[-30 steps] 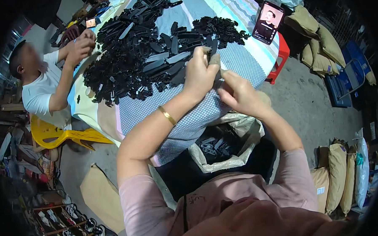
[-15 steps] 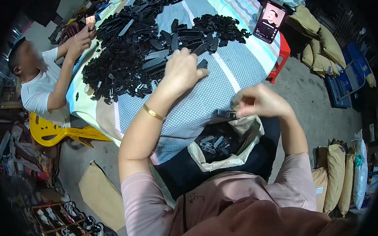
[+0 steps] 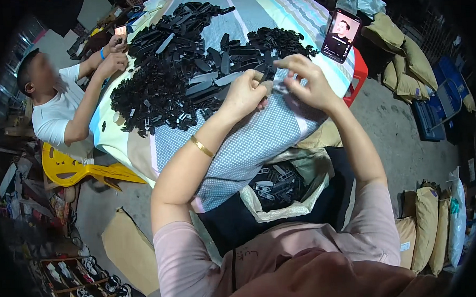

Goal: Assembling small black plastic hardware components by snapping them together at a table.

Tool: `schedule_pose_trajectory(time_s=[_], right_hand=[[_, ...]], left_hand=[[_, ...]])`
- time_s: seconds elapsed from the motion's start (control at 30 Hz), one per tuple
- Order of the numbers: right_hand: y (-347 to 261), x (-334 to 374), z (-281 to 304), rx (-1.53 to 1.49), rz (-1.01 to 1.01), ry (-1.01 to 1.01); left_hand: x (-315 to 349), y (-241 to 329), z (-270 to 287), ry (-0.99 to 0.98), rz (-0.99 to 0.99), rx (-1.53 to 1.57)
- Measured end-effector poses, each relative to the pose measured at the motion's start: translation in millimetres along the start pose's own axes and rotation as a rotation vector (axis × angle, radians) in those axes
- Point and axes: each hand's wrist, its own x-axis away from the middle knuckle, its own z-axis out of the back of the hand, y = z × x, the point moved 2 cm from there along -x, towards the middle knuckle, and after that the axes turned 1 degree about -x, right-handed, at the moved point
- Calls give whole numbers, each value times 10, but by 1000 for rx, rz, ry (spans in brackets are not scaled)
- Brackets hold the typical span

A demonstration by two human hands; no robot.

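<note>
On the cloth-covered table (image 3: 222, 141) lie heaps of black plastic parts: a mound of small clips (image 3: 151, 99), a smaller mound (image 3: 278, 40) and longer curved pieces (image 3: 201, 86) between them. My left hand (image 3: 246, 95) is closed in a pinch on a dark plastic piece (image 3: 267, 85), held over the table beside the longer pieces. Close by on its right, my right hand (image 3: 310, 84) has thumb and forefinger apart, with some blur at the fingertips. An open woven sack (image 3: 256, 207) on my lap holds several black parts (image 3: 277, 184).
A phone (image 3: 341, 35) stands at the table's right side, by a clear bottle (image 3: 347, 3). Across the left edge, a person in a white shirt (image 3: 58, 111) works with both hands near a yellow chair (image 3: 63, 164). Filled sacks (image 3: 427, 225) and a blue trolley (image 3: 443, 105) stand right.
My right hand has moved from above the sack up and left to beside my left hand. My left hand has shifted slightly right and down. The other person's hands have lowered.
</note>
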Motion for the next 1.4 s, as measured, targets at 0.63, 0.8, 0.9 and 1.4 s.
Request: schedule_pose_trajectory(time_s=[0.63, 0.8, 0.9, 1.4], right_hand=[[-206, 176, -285, 218, 332, 208], [-249, 174, -79, -36, -142, 106], [-166, 224, -108, 219, -194, -132], [-310, 265, -183, -349, -374, 16]], left_hand=[[6, 21, -54, -216, 110, 737], [-1, 45, 54, -186, 66, 600], [91, 163, -23, -122, -20, 495], [36, 57, -64, -116, 37, 844]])
